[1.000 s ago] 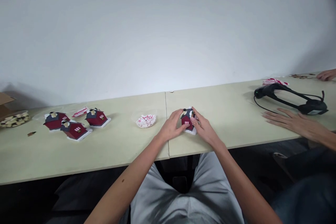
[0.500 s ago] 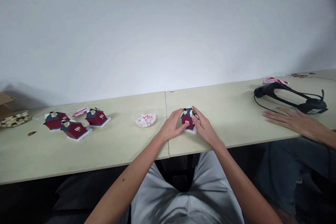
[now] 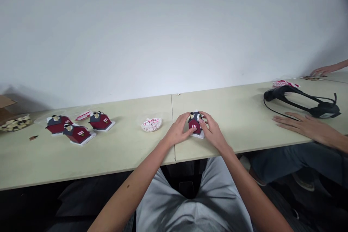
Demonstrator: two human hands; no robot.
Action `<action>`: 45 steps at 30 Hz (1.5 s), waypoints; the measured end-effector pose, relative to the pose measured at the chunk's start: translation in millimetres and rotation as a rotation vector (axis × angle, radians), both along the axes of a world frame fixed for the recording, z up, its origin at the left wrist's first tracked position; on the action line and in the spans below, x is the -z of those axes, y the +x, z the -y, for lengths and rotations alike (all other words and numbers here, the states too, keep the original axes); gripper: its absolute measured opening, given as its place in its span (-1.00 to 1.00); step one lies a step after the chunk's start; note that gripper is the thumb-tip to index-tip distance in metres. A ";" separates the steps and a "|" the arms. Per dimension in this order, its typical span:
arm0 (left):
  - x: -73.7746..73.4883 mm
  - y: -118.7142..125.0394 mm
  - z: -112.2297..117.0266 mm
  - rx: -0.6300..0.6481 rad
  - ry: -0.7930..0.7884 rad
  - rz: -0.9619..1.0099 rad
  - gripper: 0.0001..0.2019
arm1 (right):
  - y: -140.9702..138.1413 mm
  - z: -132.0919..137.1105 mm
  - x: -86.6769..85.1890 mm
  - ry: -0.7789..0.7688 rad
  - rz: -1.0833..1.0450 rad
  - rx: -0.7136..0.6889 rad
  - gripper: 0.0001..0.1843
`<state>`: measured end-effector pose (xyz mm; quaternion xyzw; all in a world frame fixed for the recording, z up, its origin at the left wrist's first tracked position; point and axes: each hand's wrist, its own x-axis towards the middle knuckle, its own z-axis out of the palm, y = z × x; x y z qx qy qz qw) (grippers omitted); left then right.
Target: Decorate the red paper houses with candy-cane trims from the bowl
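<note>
Grip: both hands close around one little red house, the left hand [image 3: 178,130] at its left side with the thumb across the front, the right hand [image 3: 213,132] at its right side.
Held house: one, the little red house [image 3: 194,123], upright on the tabletop [image 3: 130,152], just right of a seam, near the front edge; dark roof, white base.
Other houses: three, grouped well to the left, namely a rear house [image 3: 58,126], a front house [image 3: 76,136] and a right-hand house [image 3: 100,122]; four houses in all.
Red-and-white pieces: one heap [image 3: 151,125], left of the left hand; too small to count singly.
Striped packets: two red-and-white ones, a left packet [image 3: 83,115] behind the three houses and a right packet [image 3: 285,83] behind the headset.
Far left: one heap of cream-and-dark pieces [image 3: 15,124], one cardboard box [image 3: 5,101] and one small brown piece [image 3: 33,137].
Headset: one, a black headset [image 3: 323,110], well to the right.
Other people's hands: two, a near hand [image 3: 299,125] lying flat beside the headset, and a far hand [image 3: 322,71] over thin brown pieces [image 3: 312,78], number unclear.
</note>
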<state>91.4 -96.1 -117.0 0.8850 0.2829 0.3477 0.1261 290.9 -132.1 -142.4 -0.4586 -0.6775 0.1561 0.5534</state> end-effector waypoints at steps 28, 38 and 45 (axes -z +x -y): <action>-3.6 2.9 3.7 0.120 0.034 0.072 -0.25 | 1.9 1.5 1.6 0.028 0.089 -0.163 -0.45; -2.1 2.4 3.4 0.091 0.068 0.069 -0.33 | 0.7 3.8 -1.2 0.050 0.114 -0.140 -0.47; -2.6 1.8 2.6 0.058 0.052 0.074 -0.35 | -3.0 11.7 -7.6 0.113 0.098 -0.096 -0.53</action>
